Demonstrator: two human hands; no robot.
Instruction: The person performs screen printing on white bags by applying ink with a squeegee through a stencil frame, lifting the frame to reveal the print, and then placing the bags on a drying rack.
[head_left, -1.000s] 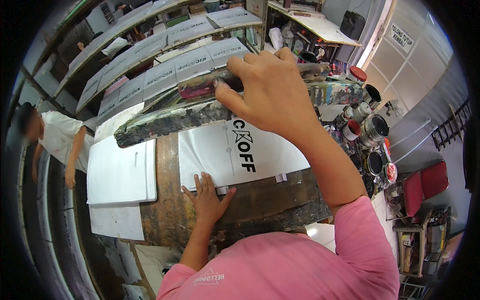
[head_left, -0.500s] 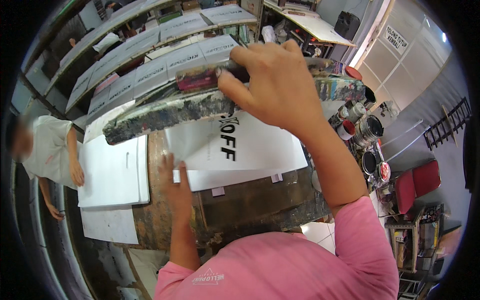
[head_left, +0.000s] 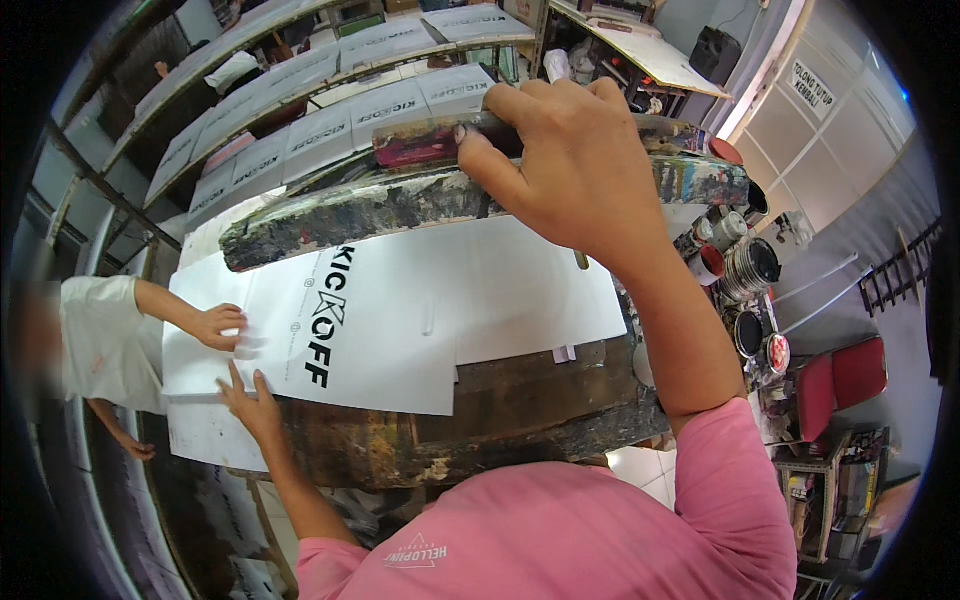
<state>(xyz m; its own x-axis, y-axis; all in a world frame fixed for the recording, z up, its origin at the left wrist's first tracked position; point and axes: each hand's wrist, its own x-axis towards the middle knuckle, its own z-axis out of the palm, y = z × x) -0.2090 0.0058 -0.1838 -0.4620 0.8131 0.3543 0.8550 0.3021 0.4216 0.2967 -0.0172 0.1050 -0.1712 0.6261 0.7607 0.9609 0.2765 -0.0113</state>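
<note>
High in front of me, my right hand [head_left: 570, 160] is closed round the upper part of a paint-crusted screen printing frame [head_left: 350, 222], which is tilted up. A bar with dark pink stains [head_left: 415, 148] runs under my thumb. Below lies a flat white bag [head_left: 400, 355] with black lettering and a slot handle. At its near left edge is my left hand [head_left: 252, 402], fingers spread, the fingertips touching the bag. A co-worker's hand [head_left: 215, 325] rests on the bag's left part. Another white sheet [head_left: 530, 290] lies under the frame, partly covered.
A co-worker in a white shirt [head_left: 110, 325] stands at the left. Racks of printed bags [head_left: 320, 130] fill the back. Open paint cans [head_left: 750, 262] crowd the table's right end, near a red chair [head_left: 845, 385]. The table [head_left: 350, 440] is stained brown.
The printed bag has moved left from under the frame, over the white stack. My left hand has moved left with it. The co-worker's hand has come onto the bag. The frame stays raised.
</note>
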